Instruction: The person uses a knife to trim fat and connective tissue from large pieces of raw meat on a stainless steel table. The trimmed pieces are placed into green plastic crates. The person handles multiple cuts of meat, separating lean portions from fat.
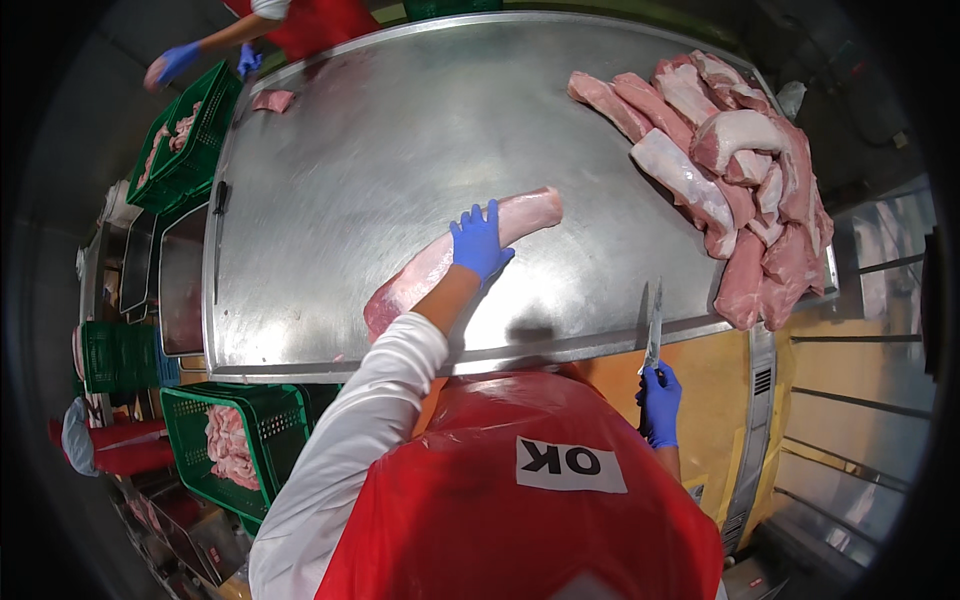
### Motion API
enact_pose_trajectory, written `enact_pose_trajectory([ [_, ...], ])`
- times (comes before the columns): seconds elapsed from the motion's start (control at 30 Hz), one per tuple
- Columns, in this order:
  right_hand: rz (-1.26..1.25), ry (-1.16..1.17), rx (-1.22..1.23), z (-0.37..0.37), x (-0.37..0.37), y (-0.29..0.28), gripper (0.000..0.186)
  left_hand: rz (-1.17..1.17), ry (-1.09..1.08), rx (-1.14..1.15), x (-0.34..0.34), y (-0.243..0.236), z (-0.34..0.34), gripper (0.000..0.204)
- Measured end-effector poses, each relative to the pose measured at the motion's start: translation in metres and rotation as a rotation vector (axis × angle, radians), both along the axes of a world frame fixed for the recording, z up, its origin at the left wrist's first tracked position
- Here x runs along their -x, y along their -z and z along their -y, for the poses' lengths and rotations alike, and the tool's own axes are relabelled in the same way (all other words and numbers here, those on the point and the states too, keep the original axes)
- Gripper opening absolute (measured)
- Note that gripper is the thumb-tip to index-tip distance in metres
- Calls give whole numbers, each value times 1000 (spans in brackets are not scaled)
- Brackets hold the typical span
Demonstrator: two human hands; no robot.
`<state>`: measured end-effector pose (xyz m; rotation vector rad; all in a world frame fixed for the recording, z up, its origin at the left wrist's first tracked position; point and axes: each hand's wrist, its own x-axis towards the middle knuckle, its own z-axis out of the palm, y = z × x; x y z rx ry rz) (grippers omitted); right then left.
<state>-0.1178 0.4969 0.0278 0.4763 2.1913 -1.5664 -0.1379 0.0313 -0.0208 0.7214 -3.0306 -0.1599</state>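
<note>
A long pale-pink pork loin (420,268) lies slantwise on the steel table (400,130), its far end pointing up to the right. My left hand (481,243), in a blue glove, rests flat on the middle of it with the fingers spread. Past the table's front edge, at my right side, my right hand (660,402), also blue-gloved, is closed round the handle of a knife (655,330). The blade points away from me, up over the table's rim. Most of the handle is hidden in the fist.
Many pork loins (740,180) are heaped at the table's right end. A small meat piece (272,100) and another knife (219,200) lie along the left edge. Green crates (190,440) holding meat stand at left. A co-worker's gloved hand (180,60) shows at the far left.
</note>
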Motion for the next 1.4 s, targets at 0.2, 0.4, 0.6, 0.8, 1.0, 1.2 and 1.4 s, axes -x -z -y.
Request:
enact_pose_trajectory([
  [0.2, -14, 15, 6, -15, 4, -6, 25, 238, -64, -217, 29, -10, 25, 114],
  [0.4, 48, -12, 7, -29, 13, 10, 31, -53, 176, -104, -15, -3, 2, 92],
  [0.6, -55, -297, -44, -13, 59, 27, 34, 31, 233, -277, -18, -19, -19, 76],
  [0.8, -235, -662, -99, 31, 118, 30, 32, -23, 239, -201, 1, -15, -49, 76],
  [1.0, -279, -795, -222, 102, 145, -6, 30, -117, 260, -157, 1, -21, -62, 72],
  [1.2, -288, -752, -119, 110, 166, 23, 31, -248, 433, -261, 19, -10, -83, 58],
  [1.4, -264, -752, -123, 121, 209, 13, 35, -165, 500, -284, 58, -4, -89, 42],
])
